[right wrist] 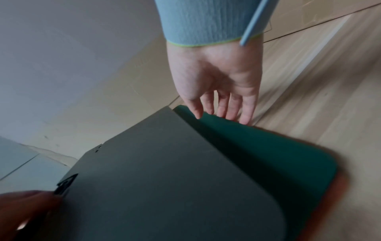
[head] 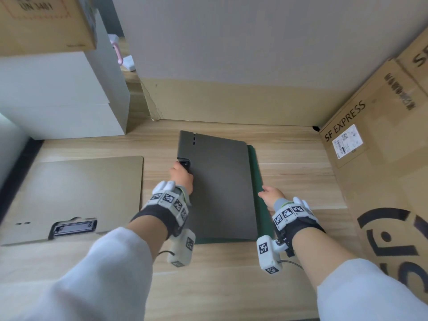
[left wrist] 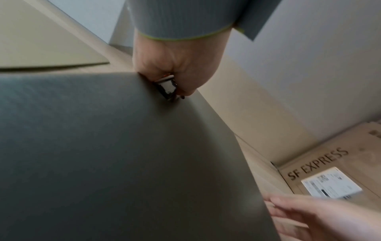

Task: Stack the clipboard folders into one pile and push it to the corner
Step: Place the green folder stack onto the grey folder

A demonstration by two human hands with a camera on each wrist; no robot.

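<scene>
A dark grey clipboard folder (head: 220, 186) (left wrist: 123, 154) (right wrist: 175, 187) lies over a dark green folder (head: 257, 181) (right wrist: 268, 154), shifted a little left of it. My left hand (head: 183, 177) (left wrist: 177, 73) grips the grey folder's left edge at its metal clip (head: 184, 163) (left wrist: 167, 88). Straight fingers of my right hand (head: 269, 194) (right wrist: 222, 104) touch the green folder's right edge. A third, tan folder (head: 76, 195) lies flat at the left with its clip (head: 73, 228) toward me.
The wooden table (head: 289, 158) is hemmed in by a cardboard-lined wall (head: 231, 100) at the back, an SF EXPRESS carton (head: 375, 158) on the right and white boxes (head: 58, 96) at the back left. Bare wood shows between the stack and the carton.
</scene>
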